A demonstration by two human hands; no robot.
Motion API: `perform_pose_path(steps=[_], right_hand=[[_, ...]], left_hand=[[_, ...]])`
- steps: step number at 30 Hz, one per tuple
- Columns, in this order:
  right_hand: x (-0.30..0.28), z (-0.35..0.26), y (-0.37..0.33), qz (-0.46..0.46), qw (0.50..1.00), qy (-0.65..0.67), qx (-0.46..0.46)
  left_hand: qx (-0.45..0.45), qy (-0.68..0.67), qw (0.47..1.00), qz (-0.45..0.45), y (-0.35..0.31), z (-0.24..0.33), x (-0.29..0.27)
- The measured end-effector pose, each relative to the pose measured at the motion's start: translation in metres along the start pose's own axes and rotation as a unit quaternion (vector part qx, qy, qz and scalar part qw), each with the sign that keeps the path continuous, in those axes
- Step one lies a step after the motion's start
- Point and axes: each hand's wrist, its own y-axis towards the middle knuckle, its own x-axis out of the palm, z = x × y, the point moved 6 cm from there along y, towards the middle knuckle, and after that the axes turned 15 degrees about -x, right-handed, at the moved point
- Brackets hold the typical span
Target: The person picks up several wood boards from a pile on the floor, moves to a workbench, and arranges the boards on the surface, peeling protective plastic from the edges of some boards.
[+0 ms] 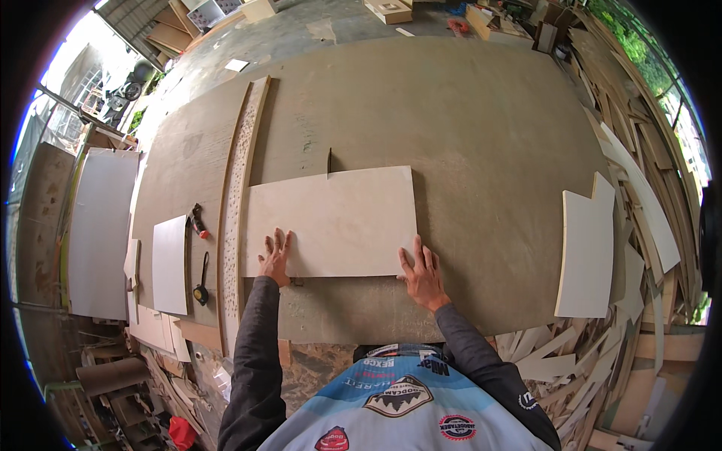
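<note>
A white rectangular board lies flat on the brown worktable, its left end against a long wooden guide strip with a speckled middle. My left hand rests palm down on the board's near left part, fingers spread. At the near right corner my right hand grips the board, thumb on top and the other fingers along the right edge. A thin dark saw blade stands upright from the table at the board's far edge; its lower part is hidden.
Left of the guide lie a tape measure, a dark-handled tool with a red tip and a small white panel. A notched white panel sits at the table's right edge. Wood offcuts pile up beyond it.
</note>
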Motion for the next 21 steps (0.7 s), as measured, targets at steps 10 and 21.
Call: perform_pose_path(steps=[10,21], right_hand=[[-0.001,0.011,0.015,-0.008,1.000,-0.008,0.006],[0.007,0.027,0.030,-0.009,1.000,-0.019,0.006]], left_hand=[[0.001,0.000,1.000,0.003,0.017,0.004,-0.008],[-0.005,0.001,1.000,0.001,0.034,0.012,-0.021]])
